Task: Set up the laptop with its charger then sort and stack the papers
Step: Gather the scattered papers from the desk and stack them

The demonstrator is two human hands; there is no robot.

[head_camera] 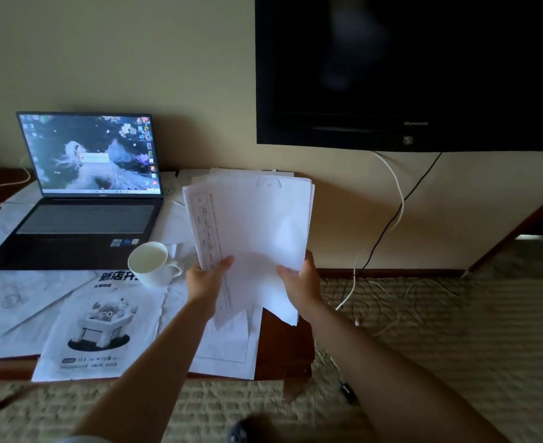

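Two bare forearms reach in from the bottom edge, nearest the lens, over woven floor matting (455, 314). Above and behind everything, a dark television (407, 75) hangs on the wall, switched off, with a white and a black cable (391, 215) trailing down from it to the floor. Below it, a low dark wooden table (283, 340) carries the work. The laptop (81, 193) stands open at the table's back left, screen lit, desktop showing. A pale cord (5, 183) runs up behind its left side; whether this is the charger, and whether it is plugged in, cannot be told from here. Loose sheets (18, 302) lie scattered across the table's left and front, some under the laptop's edge, and a printed flyer (94, 318) with a cartoon figure lies flat at the front edge. A sheaf of papers (257, 225) is held up above the table's right half, edges ragged, not yet squared. The left hand (204, 279) pinches its lower left corner, thumb on top; the right hand (302, 279) grips the lower right edge, fingers curled behind. A white mug (152, 263) sits just left of the left hand, resting on the sheets, apparently empty. Judgement: the laptop part looks done or near done; sorting is partway, with one sheaf gathered and many sheets left to collect and stack.
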